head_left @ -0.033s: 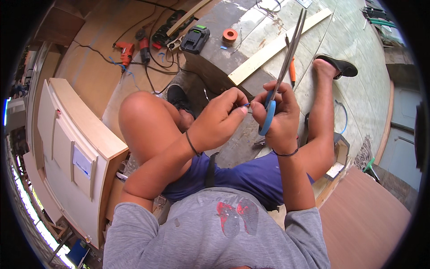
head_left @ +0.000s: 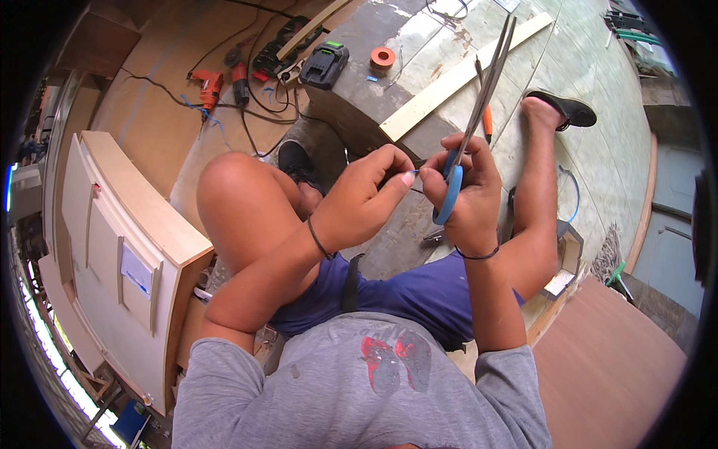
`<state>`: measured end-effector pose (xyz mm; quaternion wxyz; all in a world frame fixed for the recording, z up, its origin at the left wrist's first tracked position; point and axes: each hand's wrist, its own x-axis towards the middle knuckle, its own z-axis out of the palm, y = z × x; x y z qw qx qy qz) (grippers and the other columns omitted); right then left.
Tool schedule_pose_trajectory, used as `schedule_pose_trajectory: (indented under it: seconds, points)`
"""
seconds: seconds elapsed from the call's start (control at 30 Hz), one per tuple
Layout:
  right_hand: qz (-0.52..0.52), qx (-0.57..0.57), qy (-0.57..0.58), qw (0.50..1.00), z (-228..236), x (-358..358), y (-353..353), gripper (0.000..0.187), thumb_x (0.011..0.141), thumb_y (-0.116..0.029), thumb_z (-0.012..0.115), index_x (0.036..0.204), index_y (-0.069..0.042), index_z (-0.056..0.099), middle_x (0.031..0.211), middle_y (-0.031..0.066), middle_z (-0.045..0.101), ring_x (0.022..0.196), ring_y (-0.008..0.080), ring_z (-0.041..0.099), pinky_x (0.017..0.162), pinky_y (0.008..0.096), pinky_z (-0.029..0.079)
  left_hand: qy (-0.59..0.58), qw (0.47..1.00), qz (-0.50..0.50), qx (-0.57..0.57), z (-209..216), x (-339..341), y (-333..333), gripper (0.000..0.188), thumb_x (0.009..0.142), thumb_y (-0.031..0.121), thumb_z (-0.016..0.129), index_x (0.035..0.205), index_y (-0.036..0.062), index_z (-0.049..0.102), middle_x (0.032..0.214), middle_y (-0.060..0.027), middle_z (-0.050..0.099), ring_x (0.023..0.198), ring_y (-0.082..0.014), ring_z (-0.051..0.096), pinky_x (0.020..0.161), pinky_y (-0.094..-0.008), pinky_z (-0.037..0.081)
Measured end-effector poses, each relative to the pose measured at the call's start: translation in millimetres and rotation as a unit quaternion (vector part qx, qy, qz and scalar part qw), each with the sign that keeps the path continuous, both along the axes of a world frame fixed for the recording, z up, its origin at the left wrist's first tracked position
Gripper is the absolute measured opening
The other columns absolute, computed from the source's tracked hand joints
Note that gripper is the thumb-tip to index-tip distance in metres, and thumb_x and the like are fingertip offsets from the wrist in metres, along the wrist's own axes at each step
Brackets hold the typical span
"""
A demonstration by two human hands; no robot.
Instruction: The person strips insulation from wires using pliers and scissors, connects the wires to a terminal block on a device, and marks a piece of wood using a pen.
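Note:
My left hand is closed in a pinch at the middle of the view. Between its thumb and forefinger shows the end of a small, thin blue piece, too small to make out its kind. My right hand is shut on a pair of scissors by its blue handles. The long metal blades point up and away, slightly apart near the tips. The right thumb and fingertips almost meet the left ones at the blue piece; whether they grip it too is unclear.
Beyond my hands, a pale wooden strip, an orange tape roll and a black battery pack lie on a grey surface. An orange drill and cables are far left. A white-panelled wooden cabinet piece stands left, a wooden board right.
The scissor blades have tipped slightly to the right, and the blue piece between the fingertips shows a little differently. Both hands stay nearly in place.

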<state>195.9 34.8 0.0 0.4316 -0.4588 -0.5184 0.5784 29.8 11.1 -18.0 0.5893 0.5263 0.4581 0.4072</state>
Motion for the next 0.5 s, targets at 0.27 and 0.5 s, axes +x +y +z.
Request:
schedule_pose_trajectory:
  seconds: [0.27, 0.5]
  points:
    - [0.172, -0.109, 0.017, 0.979, 12, 31, -10, 0.053, 0.077, -0.017, 0.078, 0.119, -0.005, 0.048, 0.081, 0.0018, 0.055, 0.071, 0.0068, 0.050, 0.060, 0.0212, 0.040, 0.020, 0.994, 0.097, 0.047, 1, -2, 1, 0.012, 0.095, 0.010, 0.055, 0.099, -0.0006, 0.058, 0.086, 0.0023, 0.057, 0.079, -0.0025, 0.048, 0.070, -0.0183, 0.040]
    - [0.206, -0.175, 0.000, 0.963, -1, 33, -33, 0.051, 0.076, -0.018, 0.079, 0.116, -0.004, 0.050, 0.079, 0.0009, 0.053, 0.071, 0.0072, 0.048, 0.062, 0.0218, 0.039, -0.016, 0.986, 0.155, 0.057, 3, 3, 1, 0.015, 0.090, 0.012, 0.062, 0.091, -0.0025, 0.063, 0.075, -0.0032, 0.061, 0.068, -0.0050, 0.053, 0.060, -0.0214, 0.042]
